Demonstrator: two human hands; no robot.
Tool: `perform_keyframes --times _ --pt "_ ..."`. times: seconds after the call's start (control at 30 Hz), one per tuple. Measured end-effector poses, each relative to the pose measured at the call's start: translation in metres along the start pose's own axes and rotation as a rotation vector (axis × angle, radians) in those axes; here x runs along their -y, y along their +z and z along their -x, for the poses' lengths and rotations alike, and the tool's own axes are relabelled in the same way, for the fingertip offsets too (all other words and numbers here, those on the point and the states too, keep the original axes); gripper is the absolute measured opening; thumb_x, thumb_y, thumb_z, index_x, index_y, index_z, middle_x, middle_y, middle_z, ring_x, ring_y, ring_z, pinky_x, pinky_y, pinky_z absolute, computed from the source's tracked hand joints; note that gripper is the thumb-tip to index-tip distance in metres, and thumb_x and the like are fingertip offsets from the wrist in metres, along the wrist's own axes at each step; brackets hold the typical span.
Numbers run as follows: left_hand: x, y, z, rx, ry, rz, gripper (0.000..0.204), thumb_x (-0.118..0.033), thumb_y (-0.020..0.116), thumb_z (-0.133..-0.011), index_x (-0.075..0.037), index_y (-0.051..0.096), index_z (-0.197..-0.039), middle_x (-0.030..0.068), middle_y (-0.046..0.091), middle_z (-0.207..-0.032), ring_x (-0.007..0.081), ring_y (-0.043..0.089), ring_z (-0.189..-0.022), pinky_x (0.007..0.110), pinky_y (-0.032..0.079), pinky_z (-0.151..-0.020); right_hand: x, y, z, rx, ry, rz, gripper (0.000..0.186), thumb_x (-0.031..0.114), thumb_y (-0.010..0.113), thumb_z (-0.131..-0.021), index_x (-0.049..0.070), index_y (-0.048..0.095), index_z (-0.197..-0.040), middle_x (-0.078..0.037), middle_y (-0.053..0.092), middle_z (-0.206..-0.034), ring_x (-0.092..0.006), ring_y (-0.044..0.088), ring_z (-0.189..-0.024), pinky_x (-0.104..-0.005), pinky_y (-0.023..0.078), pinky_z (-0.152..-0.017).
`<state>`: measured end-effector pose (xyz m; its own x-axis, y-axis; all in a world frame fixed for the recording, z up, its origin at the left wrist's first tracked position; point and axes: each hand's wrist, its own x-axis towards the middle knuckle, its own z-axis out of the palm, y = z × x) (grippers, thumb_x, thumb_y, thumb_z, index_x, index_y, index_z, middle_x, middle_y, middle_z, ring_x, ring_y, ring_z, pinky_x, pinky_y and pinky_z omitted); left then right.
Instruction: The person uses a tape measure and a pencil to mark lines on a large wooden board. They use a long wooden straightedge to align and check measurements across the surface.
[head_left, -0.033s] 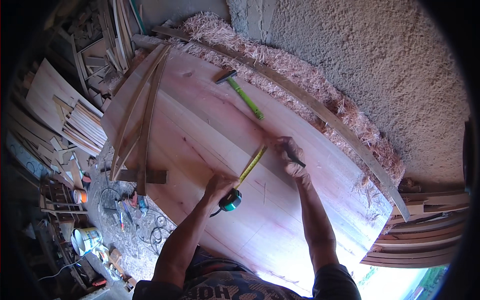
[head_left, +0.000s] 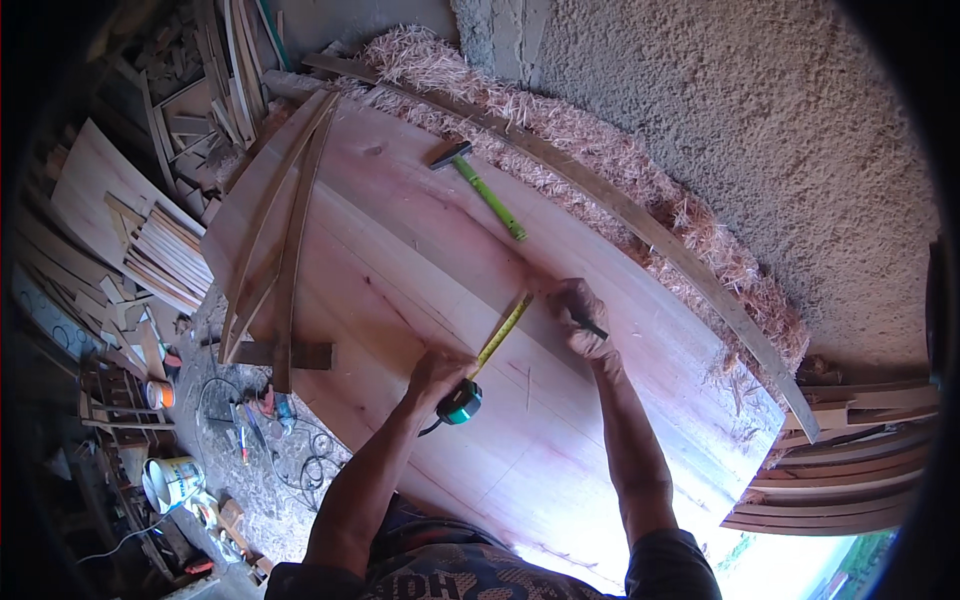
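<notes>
Broad, pale pinkish wood panelling [head_left: 400,275], streaked with darker grain and pencil-thin lines, spreads beneath both my hands in a cluttered workshop. My left hand [head_left: 440,374] is closed around the tape measure [head_left: 460,402], its dark and green case sitting against the fingers on the side nearer my body. From that hand the yellow blade [head_left: 505,328] runs out over the wood, slanting away and to the right, its end stopping just short of my other hand; I cannot tell whether it touches the surface. My right hand [head_left: 578,312] is curled in on a slim dark tool [head_left: 593,328], which pokes out toward my wrist. Beyond both hands a hammer [head_left: 490,195] with a bright green handle lies on the wood, well apart from the tape. To the left, long narrow wooden strips [head_left: 296,240] rest across the panelling, near a short dark board [head_left: 310,354]. Along the far edge stretches a curved plank [head_left: 600,200], with heaped shavings [head_left: 430,62] behind it and a rough wall [head_left: 720,130] past those. Curved boards [head_left: 840,490] are stacked at my right; leftward, the grey floor [head_left: 265,500] carries tangled cables [head_left: 320,455] and a white bucket [head_left: 172,482].
</notes>
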<state>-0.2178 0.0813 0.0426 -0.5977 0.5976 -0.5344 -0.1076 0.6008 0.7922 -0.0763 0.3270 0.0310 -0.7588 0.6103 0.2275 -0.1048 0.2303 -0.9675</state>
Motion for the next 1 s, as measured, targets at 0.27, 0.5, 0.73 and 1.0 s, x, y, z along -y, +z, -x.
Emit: perform_keyframes --times 0.27,0.5,0.73,1.0 --pt "-0.011 0.003 -0.003 0.001 -0.106 -0.164 0.035 -0.038 0.070 -0.080 -0.003 0.073 -0.080 0.0033 0.066 -0.069 0.0114 0.061 -0.065 0.030 0.048 -0.060 -0.024 -0.028 -0.007 0.181 -0.016 -0.056 0.050 0.049 0.065 -0.092 -0.001 0.067 -0.095 -0.003 0.065 -0.082 -0.0117 0.063 -0.074 -0.0257 0.049 -0.066" --pt "0.003 0.001 -0.008 -0.001 -0.080 -0.207 0.040 -0.041 0.068 -0.079 -0.002 0.072 -0.077 0.0047 0.065 -0.066 0.0128 0.061 -0.064 0.032 0.048 -0.061 -0.010 -0.016 -0.011 0.132 0.069 0.061 0.018 0.017 0.065 -0.091 0.001 0.070 -0.094 -0.005 0.065 -0.079 -0.0116 0.062 -0.072 -0.0265 0.049 -0.065" --pt "0.009 0.002 -0.011 0.023 -0.028 -0.132 0.038 -0.041 0.069 -0.080 -0.003 0.072 -0.079 0.0045 0.065 -0.068 0.0116 0.061 -0.065 0.030 0.048 -0.061 -0.005 -0.010 -0.009 0.089 0.076 0.051 0.006 0.005 0.068 -0.087 0.003 0.071 -0.092 -0.003 0.064 -0.072 -0.0093 0.059 -0.067 -0.0262 0.048 -0.062" --pt "0.006 0.002 -0.008 0.022 -0.022 -0.109 0.035 -0.039 0.069 -0.082 -0.005 0.073 -0.081 0.0041 0.067 -0.069 0.0129 0.063 -0.066 0.031 0.049 -0.062 0.005 -0.004 -0.013 0.063 0.101 0.250 0.005 0.002 0.069 -0.086 0.004 0.069 -0.090 0.000 0.066 -0.073 -0.0085 0.059 -0.067 -0.0265 0.048 -0.061"
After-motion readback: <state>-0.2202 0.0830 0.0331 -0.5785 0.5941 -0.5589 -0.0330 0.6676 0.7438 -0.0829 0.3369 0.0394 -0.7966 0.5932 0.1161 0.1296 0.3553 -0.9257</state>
